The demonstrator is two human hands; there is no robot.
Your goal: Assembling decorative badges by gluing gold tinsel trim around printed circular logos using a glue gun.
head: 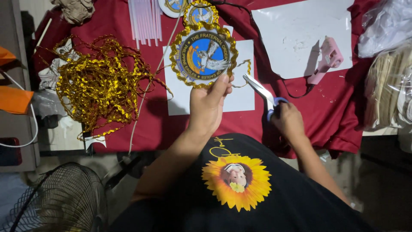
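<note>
The left hand [209, 101] pinches the round blue paper emblem edged in gold braid [203, 55] above the red-clothed worktop [326, 107], while the right hand [288, 120], closed around blue-handled scissors [262, 93], seemingly should snip the loose braid tail close to the rim, blades angled away from the glued edging.

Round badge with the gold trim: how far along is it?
Done: gold trim rings the round badge in the left hand; another trimmed badge lies above. In hand: the right hand holds scissors, open by the loose trim tail. Left: that tail is uncut; a gold trim pile remains.
</note>
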